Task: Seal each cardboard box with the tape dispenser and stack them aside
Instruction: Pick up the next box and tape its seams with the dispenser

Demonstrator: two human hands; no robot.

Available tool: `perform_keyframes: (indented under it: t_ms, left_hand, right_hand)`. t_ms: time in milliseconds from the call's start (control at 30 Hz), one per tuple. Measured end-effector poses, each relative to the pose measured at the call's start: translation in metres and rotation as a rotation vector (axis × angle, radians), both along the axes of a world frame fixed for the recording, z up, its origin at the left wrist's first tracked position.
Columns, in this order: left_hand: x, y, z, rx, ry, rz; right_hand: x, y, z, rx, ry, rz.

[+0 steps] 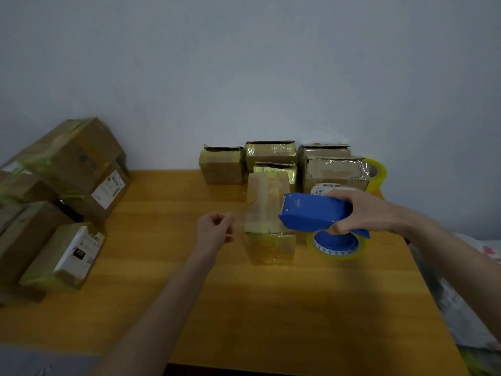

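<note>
A small cardboard box (267,213), wrapped in shiny clear tape, stands in the middle of the wooden table (168,294). My right hand (363,213) grips a blue tape dispenser (314,213) just right of the box, its yellowish roll (337,246) hanging below. A clear strip of tape (240,222) stretches from the dispenser leftward across the box. My left hand (215,229) pinches the strip's free end, left of the box.
Several unsealed small boxes (271,156) stand in rows against the wall behind the box. A pile of taped boxes (62,202) fills the table's left side. A spare tape roll (375,172) sits at the back right. The table's right edge borders patterned fabric (466,308).
</note>
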State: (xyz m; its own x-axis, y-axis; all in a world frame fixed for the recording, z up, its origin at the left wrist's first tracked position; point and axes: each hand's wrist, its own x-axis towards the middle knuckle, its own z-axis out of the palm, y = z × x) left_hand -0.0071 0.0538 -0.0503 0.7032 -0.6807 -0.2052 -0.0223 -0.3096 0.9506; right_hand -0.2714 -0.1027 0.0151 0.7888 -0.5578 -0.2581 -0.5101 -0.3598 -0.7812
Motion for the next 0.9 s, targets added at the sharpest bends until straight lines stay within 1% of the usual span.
perform_keyframes:
  t_ms: [200,300,433,633,733,900]
  left_hand:
    - [-0.018,0.003,-0.009,0.035,0.021,0.020]
    - [-0.015,0.006,-0.011,0.062,0.045,0.067]
    - [-0.006,0.013,-0.011,0.040,0.013,0.079]
    - [-0.012,0.008,-0.012,0.034,-0.045,0.054]
    - [-0.011,0.006,-0.016,0.057,-0.049,0.054]
    - [-0.010,0.003,-0.025,0.089,-0.067,0.044]
  right_hand:
    - [-0.012,0.004,0.001,-0.089,0.055,0.042]
    - [-0.021,0.002,-0.001,-0.153,0.109,0.076]
    - [-0.033,-0.008,0.000,-0.225,0.161,0.042]
    - [-0.033,-0.014,-0.004,-0.310,0.267,0.076]
    - [-0.032,-0.015,-0.009,-0.309,0.292,0.082]
    - [-0.031,-0.020,-0.018,-0.253,0.273,0.075]
